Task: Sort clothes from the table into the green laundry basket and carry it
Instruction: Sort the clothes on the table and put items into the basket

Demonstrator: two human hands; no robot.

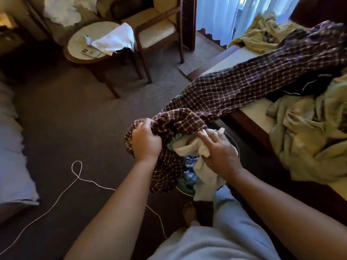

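Observation:
A long brown checked cloth [234, 87] stretches from the table [255, 109] on the right down to the green laundry basket [185, 186] on the floor in front of me. My left hand [145, 140] grips the bunched end of that cloth over the basket's left side. My right hand [218, 149] holds the same cloth at its fingertips and presses on a white garment [189, 146] lying in the basket. A blue patterned item [189, 173] shows deeper inside. Most of the basket is hidden under the clothes and my hands.
Pale yellow-green clothes [308, 139] and a dark garment [308, 85] are heaped on the table. A round side table [75, 55] with a white cloth and a wooden armchair [159, 29] stand beyond. A white cord [78, 177] loops across the carpet at left.

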